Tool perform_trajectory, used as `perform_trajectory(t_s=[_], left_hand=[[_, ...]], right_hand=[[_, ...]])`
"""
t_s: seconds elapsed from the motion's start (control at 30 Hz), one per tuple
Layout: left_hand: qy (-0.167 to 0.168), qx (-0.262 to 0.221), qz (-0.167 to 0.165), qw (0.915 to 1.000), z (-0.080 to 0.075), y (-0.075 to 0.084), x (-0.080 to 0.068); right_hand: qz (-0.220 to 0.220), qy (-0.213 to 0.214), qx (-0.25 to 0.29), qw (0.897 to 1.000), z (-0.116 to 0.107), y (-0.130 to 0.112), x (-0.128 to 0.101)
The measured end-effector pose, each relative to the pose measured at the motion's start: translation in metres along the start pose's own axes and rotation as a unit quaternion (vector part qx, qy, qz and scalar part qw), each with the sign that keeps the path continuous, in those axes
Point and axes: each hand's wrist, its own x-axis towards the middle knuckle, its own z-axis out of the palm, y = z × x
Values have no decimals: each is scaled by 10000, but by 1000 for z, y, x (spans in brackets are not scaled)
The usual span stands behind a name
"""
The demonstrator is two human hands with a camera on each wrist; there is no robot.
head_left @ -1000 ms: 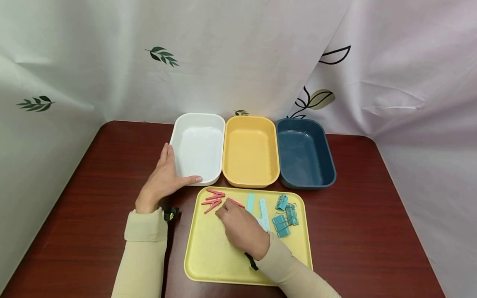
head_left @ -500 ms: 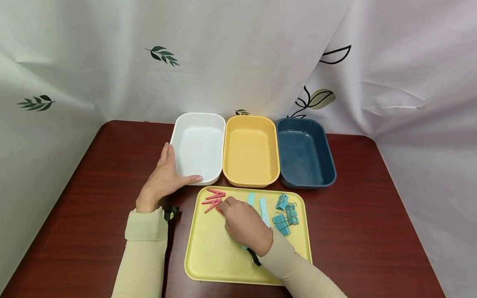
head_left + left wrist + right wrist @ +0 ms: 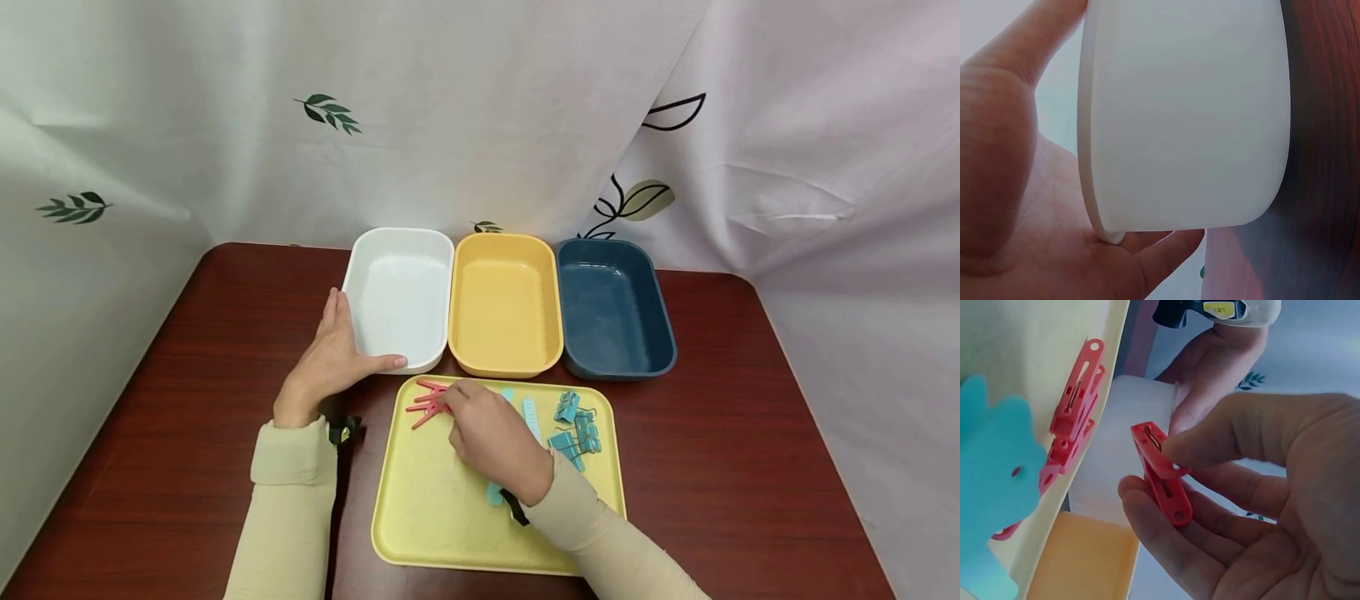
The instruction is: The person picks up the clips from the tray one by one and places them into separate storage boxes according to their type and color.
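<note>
My right hand is over the yellow tray, pinching a red clothespin between thumb and fingers, as the right wrist view shows. More red clothespins lie at the tray's back left corner, partly behind the hand in the head view. Spread at the near left corner of the white bin is my left hand. Its thumb lies on the front rim and its straight fingers run along the left side. In the left wrist view the bin's outer wall fills the middle.
Right of the white bin stand a yellow bin and a dark blue bin. Light blue rulers, partly hidden by the right hand, and teal binder clips lie on the tray. A patterned curtain hangs behind the brown table.
My right hand has drawn slightly to the right and up, and a clothespin from the tray is now in its fingers. The left hand stays on the white bin.
</note>
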Motion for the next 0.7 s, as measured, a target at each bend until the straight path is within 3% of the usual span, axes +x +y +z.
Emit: perform_trajectory(t_s=[0.27,0.7], left_hand=[[-44,-74,15,10000,-1,-1,0],[-108,-128,28,9999,-1,-1,-1]], right_hand=[[44,69,17,10000,-4,2,4],[111,530,91,9985,-8,5,15]])
